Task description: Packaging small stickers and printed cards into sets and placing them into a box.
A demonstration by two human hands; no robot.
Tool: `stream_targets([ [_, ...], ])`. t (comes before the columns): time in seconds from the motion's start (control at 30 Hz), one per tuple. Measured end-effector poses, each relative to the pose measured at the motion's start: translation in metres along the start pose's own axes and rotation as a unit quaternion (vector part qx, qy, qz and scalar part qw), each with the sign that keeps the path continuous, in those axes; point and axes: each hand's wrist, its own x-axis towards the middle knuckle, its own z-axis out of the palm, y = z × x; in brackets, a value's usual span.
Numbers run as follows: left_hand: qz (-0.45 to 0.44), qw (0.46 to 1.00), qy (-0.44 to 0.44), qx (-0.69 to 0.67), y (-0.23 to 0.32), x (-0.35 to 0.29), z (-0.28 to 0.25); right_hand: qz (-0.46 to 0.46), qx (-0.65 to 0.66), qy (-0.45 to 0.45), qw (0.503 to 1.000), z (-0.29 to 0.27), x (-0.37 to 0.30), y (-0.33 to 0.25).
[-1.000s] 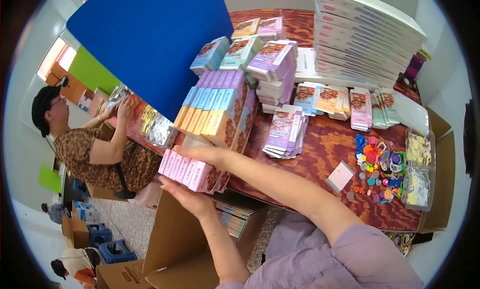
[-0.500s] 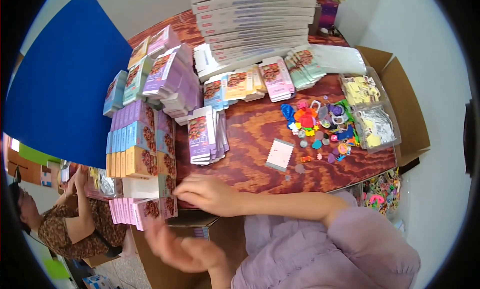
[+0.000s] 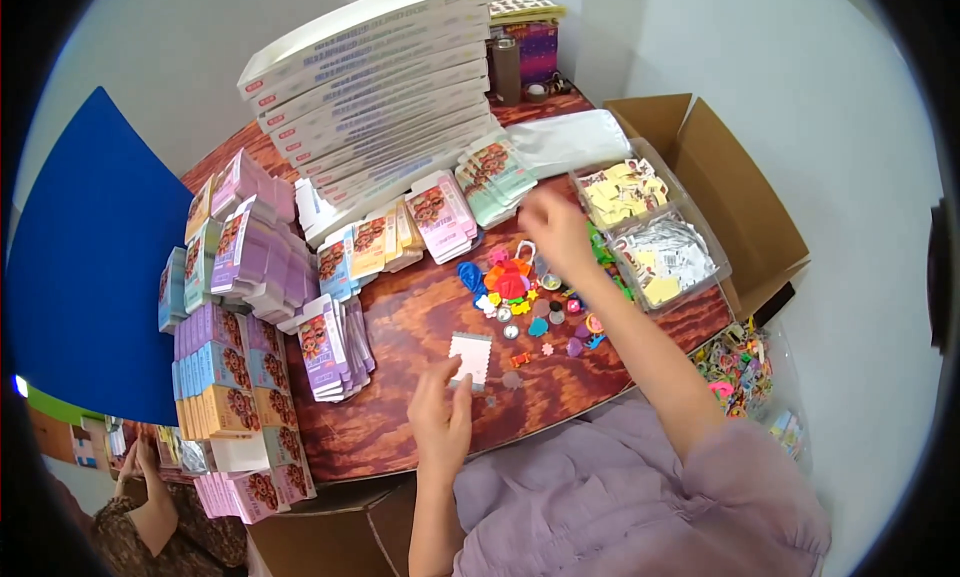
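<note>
My left hand (image 3: 440,417) is at the table's near edge with fingers and thumb apart. Its fingertips reach the lower left edge of a small pale pink packet (image 3: 472,357) with zigzag edges, which lies flat on the table. My right hand (image 3: 558,235) is over the far side of a pile of colourful small trinkets (image 3: 512,279), beside a fanned stack of green cartons (image 3: 495,177). Its fingers look curled and are blurred, so whether anything is in them is hidden.
Small cartons in purple (image 3: 325,347), yellow (image 3: 370,242) and pink (image 3: 440,212) stand along the left and back. Behind them rises a tall stack of white boxes (image 3: 380,87). At right are a divided clear tray (image 3: 690,289) and an open cardboard box (image 3: 735,187). Another person (image 3: 160,527) works at lower left.
Both hands have left the carton rows at the left. My right hand has swung across to the green cartons, and my left hand has come to the pink packet. The view has shifted too.
</note>
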Motion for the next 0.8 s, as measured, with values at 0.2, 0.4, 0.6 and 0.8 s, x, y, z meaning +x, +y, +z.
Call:
stream_targets([
  [0.2, -0.035, 0.998, -0.053, 0.027, 0.007, 0.000, 0.023, 0.116, -0.233, -0.132, 0.957, 0.032, 0.115, 0.009],
  [0.4, -0.098, 0.992, -0.078, 0.009, -0.002, 0.014, 0.030, 0.103, -0.305, -0.215, 0.922, 0.051, 0.099, 0.003],
  [0.6, 0.017, 0.996, -0.081, 0.033, -0.025, 0.081, 0.067, 0.137, -0.210, -0.114, 0.961, 0.057, 0.100, 0.025],
  [0.8, -0.047, 0.985, -0.164, -0.022, -0.021, 0.101, 0.090, 0.144, -0.205, -0.104, 0.962, 0.062, 0.099, 0.031],
])
